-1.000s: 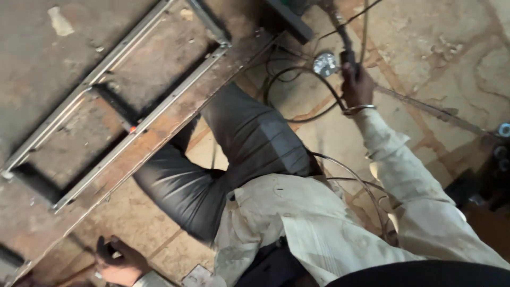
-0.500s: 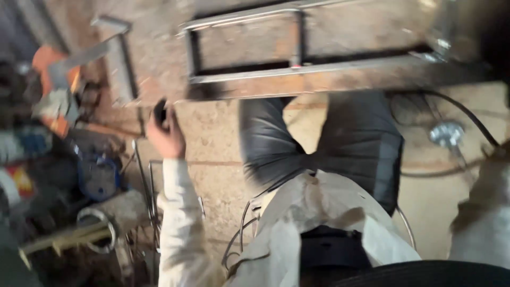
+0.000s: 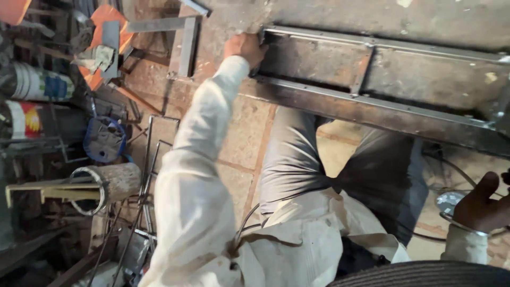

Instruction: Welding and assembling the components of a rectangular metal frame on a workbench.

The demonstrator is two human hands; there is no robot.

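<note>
Clutter (image 3: 79, 133) beside left hand (image 3: 243, 49), frame (image 3: 372, 79)

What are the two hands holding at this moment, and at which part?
The left hand grips the metal frame at its end corner. The right hand looks open and appears to hold nothing, though the picture edge cuts it off.

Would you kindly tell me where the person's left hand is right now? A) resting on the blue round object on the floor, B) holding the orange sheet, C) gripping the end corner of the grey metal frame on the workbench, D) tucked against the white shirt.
C: the left hand is stretched out and closed on the corner of the grey metal frame.
</note>
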